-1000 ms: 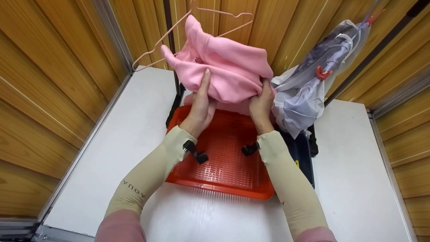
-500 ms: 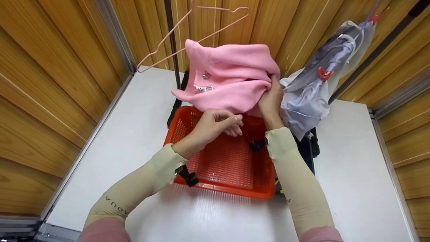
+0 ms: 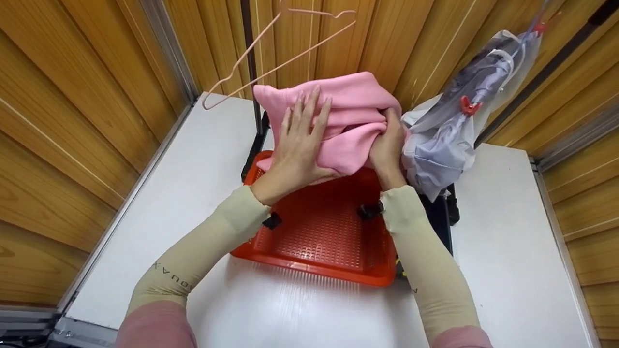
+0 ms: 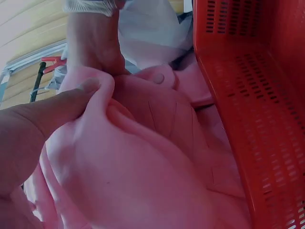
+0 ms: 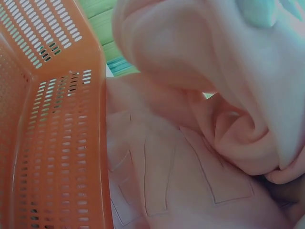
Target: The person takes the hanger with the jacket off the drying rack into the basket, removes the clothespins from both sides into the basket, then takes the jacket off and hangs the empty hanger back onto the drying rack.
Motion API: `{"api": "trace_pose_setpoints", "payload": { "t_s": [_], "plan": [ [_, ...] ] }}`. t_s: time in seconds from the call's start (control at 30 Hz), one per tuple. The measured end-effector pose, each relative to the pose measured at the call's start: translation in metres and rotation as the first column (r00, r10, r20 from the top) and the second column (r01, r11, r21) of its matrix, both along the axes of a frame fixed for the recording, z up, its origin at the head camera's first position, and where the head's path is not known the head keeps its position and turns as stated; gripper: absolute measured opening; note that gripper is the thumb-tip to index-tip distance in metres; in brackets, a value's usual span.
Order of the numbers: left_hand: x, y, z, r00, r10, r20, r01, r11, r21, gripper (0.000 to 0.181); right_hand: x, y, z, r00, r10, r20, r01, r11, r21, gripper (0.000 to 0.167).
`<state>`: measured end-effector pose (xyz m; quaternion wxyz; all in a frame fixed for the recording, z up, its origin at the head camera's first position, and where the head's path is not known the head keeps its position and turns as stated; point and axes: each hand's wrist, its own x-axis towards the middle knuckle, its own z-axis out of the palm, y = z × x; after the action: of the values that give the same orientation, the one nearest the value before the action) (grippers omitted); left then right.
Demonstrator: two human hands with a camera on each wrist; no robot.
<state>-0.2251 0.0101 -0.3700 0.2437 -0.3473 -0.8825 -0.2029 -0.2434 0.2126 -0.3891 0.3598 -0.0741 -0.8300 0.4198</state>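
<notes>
The pink garment (image 3: 355,116) is bunched over the far edge of the red plastic basket (image 3: 314,237), one corner dipping inside its far-left corner. The left hand (image 3: 297,145) has just landed on it: half a second ago that hand was off the cloth, above the basket, and silver fittings showed where the spread fingers now lie. The right hand (image 3: 387,145) has kept its hold on the gathered cloth above the basket's far-right corner. With both hands on the bundle, it looks better controlled, the left perhaps flattening or gathering it, though it is far from neat.

The left hand's fingers are straight and apart, resting on the cloth without closing round it; the right hand's are clamped on a fold.

The garment looks thick, soft and matt, with deep rolled folds. The left wrist view shows a round button (image 4: 158,78) on a pink flap beside the basket, and the right wrist view a pink panel (image 5: 190,186) with stitched outlines; whether these belong to the same garment I cannot tell.

Beyond the basket, a pink wire hanger (image 3: 290,61) hangs bare, apart from the cloth. To the basket's right, a grey-and-white garment (image 3: 437,154) hangs with a red clip (image 3: 469,105) on it.
</notes>
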Motion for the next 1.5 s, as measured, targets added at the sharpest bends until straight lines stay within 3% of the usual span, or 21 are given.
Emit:
{"api": "trace_pose_setpoints", "payload": {
  "t_s": [0.03,0.17,0.23,0.3,0.47,0.63,0.87,1.0,1.07,1.2,1.5],
  "plan": [
    [-0.002,0.001,-0.001,1.000,0.010,0.006,-0.010,1.000,-0.015,0.134,-0.001,-0.001,0.000,0.999,0.029,-0.032,-0.031,0.998,-0.056,0.011],
    [-0.010,0.007,-0.004,0.997,0.065,0.039,-0.062,0.996,-0.071,0.142,-0.004,-0.004,0.002,0.989,0.039,-0.144,-0.057,0.991,-0.118,0.022],
    [-0.015,0.009,-0.006,0.994,0.081,0.067,-0.076,0.995,-0.069,0.145,-0.005,-0.005,0.004,0.973,0.069,-0.222,-0.112,0.976,-0.185,0.029],
    [-0.020,0.011,-0.009,0.993,0.078,0.093,-0.075,0.996,-0.037,0.147,-0.004,-0.007,0.007,0.968,0.060,-0.243,-0.105,0.978,-0.178,0.030],
    [-0.032,0.011,-0.019,0.990,0.014,0.138,-0.030,0.993,0.114,0.146,0.005,-0.015,0.011,0.966,0.050,-0.252,-0.118,0.957,-0.265,0.024],
    [-0.044,0.011,-0.025,0.989,-0.045,0.137,0.012,0.972,0.234,0.147,0.021,-0.028,0.026,0.954,0.060,-0.294,-0.180,0.898,-0.401,0.026],
    [-0.053,0.015,-0.026,0.984,-0.158,0.087,0.114,0.918,0.379,0.148,0.041,-0.039,0.051,0.938,0.081,-0.337,-0.204,0.914,-0.350,0.015],
    [-0.053,0.019,-0.024,0.988,-0.156,-0.015,0.147,0.895,0.421,0.134,0.040,-0.032,0.050,0.916,0.147,-0.374,-0.293,0.882,-0.369,0.025],
    [-0.050,0.020,-0.022,0.989,-0.136,-0.065,0.151,0.889,0.432,0.126,0.040,-0.030,0.050,0.893,0.186,-0.410,-0.360,0.842,-0.401,0.028],
    [-0.043,0.020,-0.015,0.986,-0.094,-0.135,0.146,0.878,0.455,0.123,0.046,-0.029,0.056,0.857,0.222,-0.465,-0.429,0.807,-0.407,0.027],
    [-0.016,0.014,0.012,0.958,-0.056,-0.280,0.198,0.839,0.507,0.109,0.080,-0.035,0.078,0.836,0.198,-0.511,-0.399,0.860,-0.318,0.025]
  ]
}}
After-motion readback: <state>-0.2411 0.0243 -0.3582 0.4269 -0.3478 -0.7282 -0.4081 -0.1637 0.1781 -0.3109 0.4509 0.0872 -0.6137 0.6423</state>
